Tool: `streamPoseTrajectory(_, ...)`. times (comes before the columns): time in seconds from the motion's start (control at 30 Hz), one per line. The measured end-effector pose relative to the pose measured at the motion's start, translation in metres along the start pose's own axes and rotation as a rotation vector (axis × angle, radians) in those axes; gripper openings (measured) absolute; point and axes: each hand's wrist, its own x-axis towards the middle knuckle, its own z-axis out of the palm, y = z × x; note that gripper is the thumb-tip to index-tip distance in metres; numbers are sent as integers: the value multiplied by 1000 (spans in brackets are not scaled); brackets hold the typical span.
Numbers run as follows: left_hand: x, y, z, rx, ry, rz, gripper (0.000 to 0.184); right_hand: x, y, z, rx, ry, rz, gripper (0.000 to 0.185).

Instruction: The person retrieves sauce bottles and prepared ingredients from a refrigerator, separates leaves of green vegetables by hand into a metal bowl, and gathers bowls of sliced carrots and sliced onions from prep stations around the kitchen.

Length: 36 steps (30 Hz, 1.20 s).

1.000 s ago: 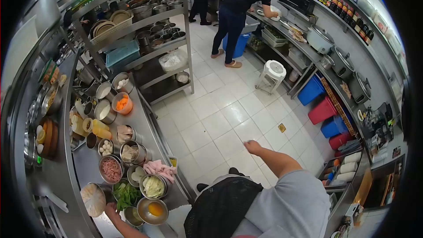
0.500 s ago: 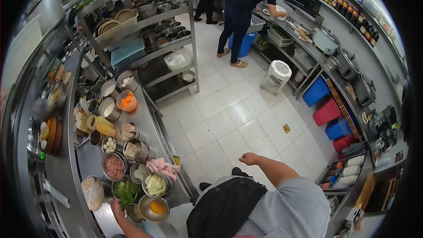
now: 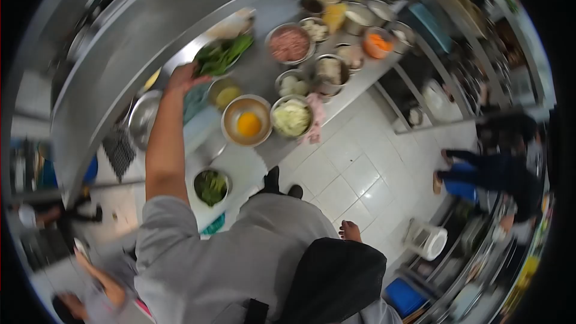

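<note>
My left hand point(image 3: 186, 78) reaches to the near edge of a metal bowl of leafy greens point(image 3: 223, 55). Its fingers look closed on the rim, though motion blurs them. Close by stand a small pot with yellowish liquid point(image 3: 227, 95) and a steel bowl with an egg yolk point(image 3: 248, 123). A container of shredded cabbage point(image 3: 291, 117) is beside the yolk bowl. My right hand point(image 3: 349, 230) hangs low over the floor side, partly hidden by the black head covering. It holds nothing, and its fingers are loosely apart.
A bowl of minced meat point(image 3: 290, 44), a tub of carrots point(image 3: 378, 43) and a pink cloth point(image 3: 314, 119) stand along the steel counter point(image 3: 264, 78). Another bowl of greens point(image 3: 211, 187) is near my body. A white stool point(image 3: 427, 240) and several people are around.
My view has swung round strongly, so the counter now lies ahead. My left arm is stretched forward at the greens, and my right hand has dropped to my side.
</note>
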Motion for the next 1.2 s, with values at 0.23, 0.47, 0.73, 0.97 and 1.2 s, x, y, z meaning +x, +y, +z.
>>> streamPoseTrajectory(0.23,-190,5,-25,142,271,139,34,61,-19,-32,-255,-208,-105,38)
streamPoseTrajectory(0.47,-342,-90,-88,123,549,161,31,172,-113,-19,-465,-209,-585,39)
streamPoseTrajectory(0.73,-443,-227,-181,84,767,155,18,-45,-303,118,-502,-672,-912,30)
streamPoseTrajectory(0.97,-440,-254,-202,299,641,255,14,-233,-371,266,-660,-815,-1562,24)
streamPoseTrajectory(1.2,-446,-234,-208,234,697,280,29,-248,-395,382,-1566,-803,-1674,35)
